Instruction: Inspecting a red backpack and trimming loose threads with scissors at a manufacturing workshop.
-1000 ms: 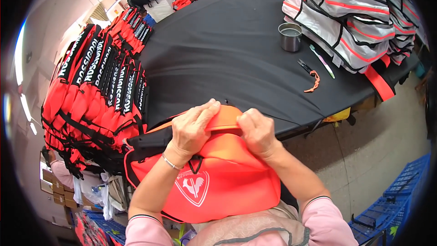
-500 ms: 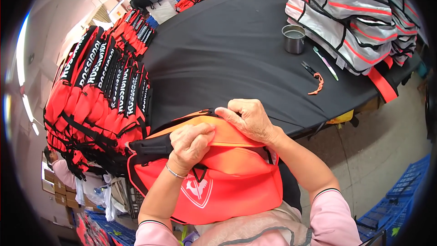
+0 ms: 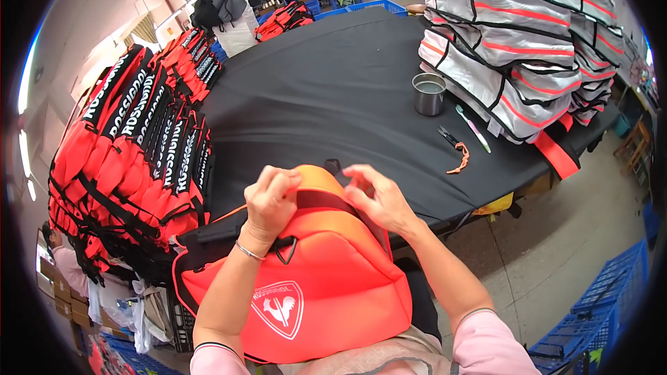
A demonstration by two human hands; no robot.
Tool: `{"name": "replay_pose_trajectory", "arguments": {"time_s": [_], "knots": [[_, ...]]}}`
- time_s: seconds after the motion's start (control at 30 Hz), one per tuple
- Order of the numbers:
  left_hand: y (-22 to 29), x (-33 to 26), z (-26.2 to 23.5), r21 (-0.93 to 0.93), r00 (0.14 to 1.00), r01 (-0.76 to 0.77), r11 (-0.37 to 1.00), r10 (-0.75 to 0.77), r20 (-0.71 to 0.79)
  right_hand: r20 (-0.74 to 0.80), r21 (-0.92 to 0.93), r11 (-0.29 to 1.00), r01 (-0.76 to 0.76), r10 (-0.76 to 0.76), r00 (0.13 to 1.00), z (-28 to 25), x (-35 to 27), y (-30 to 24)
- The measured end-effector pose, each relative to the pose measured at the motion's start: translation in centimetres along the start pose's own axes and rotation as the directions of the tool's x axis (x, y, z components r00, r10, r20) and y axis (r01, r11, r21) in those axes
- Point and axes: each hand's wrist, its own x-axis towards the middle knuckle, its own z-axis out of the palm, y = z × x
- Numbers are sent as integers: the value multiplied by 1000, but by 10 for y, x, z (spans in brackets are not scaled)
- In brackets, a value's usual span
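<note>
A bright red-orange backpack (image 3: 333,285) with a white shield emblem lies against my body at the near table edge. Its top gapes, showing a dark inside beneath an orange band (image 3: 318,179). My left hand (image 3: 269,201) is closed on the left end of that band, fingers curled in. On the opposite side of the opening, my right hand (image 3: 379,198) pinches the edge with bent fingers. A small black loop (image 3: 285,250) sticks up from the bag below my left hand. The bag's black back panel (image 3: 215,229) shows at the left.
Red bags with black straps (image 3: 132,146) stand piled at the left. Grey-white pieces with red stripes (image 3: 514,48) are heaped at the far right of the black-covered table (image 3: 313,83). Beside them are a metal cup (image 3: 429,97), thread snips (image 3: 450,140) and a toothbrush (image 3: 474,130).
My hands have moved apart and the bag's mouth has opened between them, its orange band now arched upward. The bag has shifted slightly left, and the whole view has tilted up a little.
</note>
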Motion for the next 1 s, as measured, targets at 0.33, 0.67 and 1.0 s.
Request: {"name": "replay_pose_trajectory", "arguments": {"time_s": [0.33, 0.67, 1.0], "knots": [[20, 32, 22, 276, 953, -205, 939, 127, 274, -137, -124, 985, -119, 102, 985, 9, -42, 31], [67, 74, 37, -70, 173, -768, 636, 312, 934, -169, -129, 992, -6, -16, 986, 22, -36, 21], [25, 52, 53, 54, 401, -584, 810, 230, 887, -319, -580, 814, 23, -254, 913, 38, -42, 35]]}}
